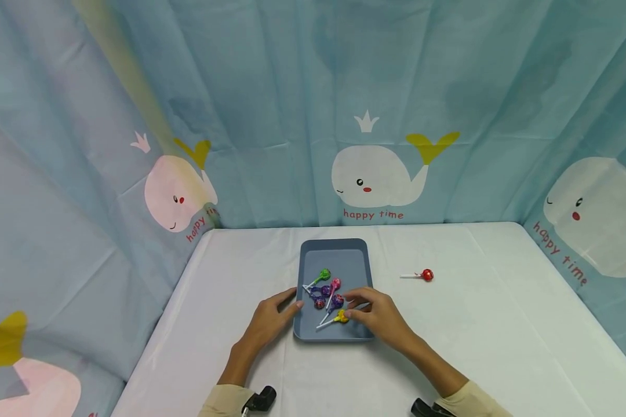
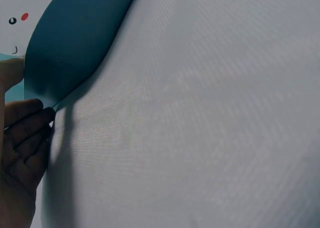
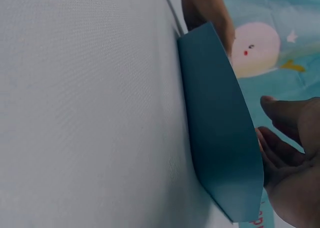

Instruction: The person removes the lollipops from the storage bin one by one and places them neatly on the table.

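1. Lollipops [image 1: 336, 283] clustered inside the tray [image 1: 318, 252], heads and sticks crossing; a red lollipop [image 1: 427, 275] well apart, lying on the white tablecloth [image 1: 501, 324] to the right.
2. Left hand [image 1: 269, 315] grasping the tray's left side, thumb over the rim, fingers along the outer wall.
3. Right hand [image 1: 381, 315] released, poised over the tray's right side, thumb and fingertips apart near the yellow lollipop [image 1: 341, 316]; contact impossible to tell.
4. Possible trouble: a neighbouring purple lollipop [image 1: 337, 300] dragged along by crossed sticks, or the yellow one rolled away by a brush of the thumb.
5. Another risk, by judgement: too hard a push on one side, causing the tray to skid on the cloth or tip.
6. Materials: round heads in thin, shiny wrappers; slender pale sticks; shallow oblong tray, blue-grey, rounded at the corners; cloth finely ribbed, softly creased.
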`<move>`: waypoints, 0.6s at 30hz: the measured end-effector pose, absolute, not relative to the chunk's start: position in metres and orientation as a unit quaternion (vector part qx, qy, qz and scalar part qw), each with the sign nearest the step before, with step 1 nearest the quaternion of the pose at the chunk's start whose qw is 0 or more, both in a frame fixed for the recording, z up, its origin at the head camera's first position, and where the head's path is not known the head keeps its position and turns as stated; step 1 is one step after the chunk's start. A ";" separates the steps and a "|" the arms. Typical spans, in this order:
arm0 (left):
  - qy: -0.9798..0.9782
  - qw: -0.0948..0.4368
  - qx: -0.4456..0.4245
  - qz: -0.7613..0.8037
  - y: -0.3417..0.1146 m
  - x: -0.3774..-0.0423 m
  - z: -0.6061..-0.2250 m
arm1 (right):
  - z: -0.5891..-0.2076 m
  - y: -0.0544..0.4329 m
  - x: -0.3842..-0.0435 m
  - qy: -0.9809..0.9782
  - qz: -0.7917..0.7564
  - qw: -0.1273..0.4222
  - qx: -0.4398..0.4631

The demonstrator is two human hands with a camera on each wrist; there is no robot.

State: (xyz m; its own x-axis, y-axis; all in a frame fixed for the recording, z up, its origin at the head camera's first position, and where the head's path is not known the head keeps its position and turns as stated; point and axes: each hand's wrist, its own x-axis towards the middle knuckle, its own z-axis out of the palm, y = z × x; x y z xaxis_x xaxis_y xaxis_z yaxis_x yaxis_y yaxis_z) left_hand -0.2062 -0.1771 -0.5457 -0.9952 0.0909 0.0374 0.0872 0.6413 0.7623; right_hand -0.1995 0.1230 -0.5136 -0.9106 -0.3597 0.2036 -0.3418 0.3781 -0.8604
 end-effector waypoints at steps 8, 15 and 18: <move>0.907 0.003 0.047 0.419 -0.177 -0.205 -0.546 | -0.514 0.115 -0.200 0.824 -0.521 0.041 -0.220; 0.905 0.003 0.047 0.423 -0.177 -0.205 -0.546 | -0.512 0.111 -0.202 0.839 -0.494 0.048 -0.223; 0.905 0.002 0.047 0.423 -0.177 -0.205 -0.546 | -0.512 0.109 -0.203 0.848 -0.478 0.048 -0.224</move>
State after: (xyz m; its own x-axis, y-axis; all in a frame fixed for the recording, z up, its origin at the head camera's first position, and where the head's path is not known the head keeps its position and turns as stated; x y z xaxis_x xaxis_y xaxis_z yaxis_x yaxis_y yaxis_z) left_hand -0.2053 -0.1772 -0.5464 -0.9956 0.0866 0.0361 0.0832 0.6383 0.7653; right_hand -0.2027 0.1090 -0.5118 -0.8955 -0.4251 0.1321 -0.3330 0.4427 -0.8326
